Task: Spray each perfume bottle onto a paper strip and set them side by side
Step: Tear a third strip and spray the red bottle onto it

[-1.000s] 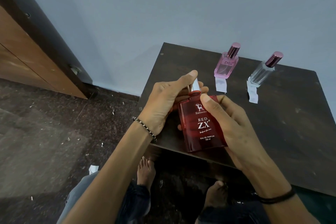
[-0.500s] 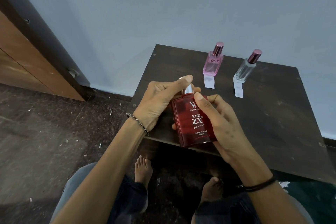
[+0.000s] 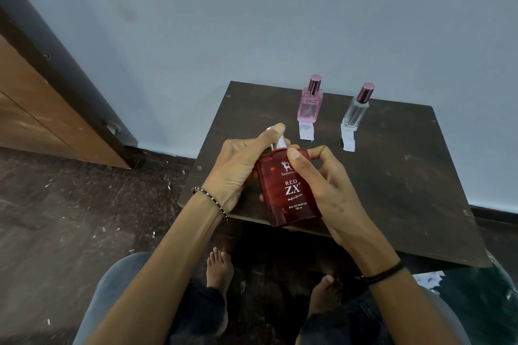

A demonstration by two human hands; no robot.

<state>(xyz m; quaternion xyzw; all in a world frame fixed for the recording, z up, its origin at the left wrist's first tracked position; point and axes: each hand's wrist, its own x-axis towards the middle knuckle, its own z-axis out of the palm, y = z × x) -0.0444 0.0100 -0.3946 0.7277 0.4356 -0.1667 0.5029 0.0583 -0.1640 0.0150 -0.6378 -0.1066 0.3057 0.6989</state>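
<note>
Two hands grip the red bottle [image 3: 288, 190] above the table's [image 3: 392, 176] near edge: left hand [image 3: 238, 165] wraps its side, forefinger on the sprayer; right hand [image 3: 322, 176] steadies the front. No strip shows at the nozzle, so one should be fetched, aimed away, pressed once, then placed left of the pink bottle [image 3: 309, 103].

Both forearms are bare, with no sleeves in view. The left hand [image 3: 238, 168] has a thin beaded bracelet [image 3: 210, 202] at the wrist, dark beads alternating with pale ones. The right hand [image 3: 330, 193] has 1 plain black band [image 3: 378, 274] at the wrist. Legs are in blue-grey jeans [image 3: 123, 283]. Both feet [image 3: 220, 269] are bare.
</note>
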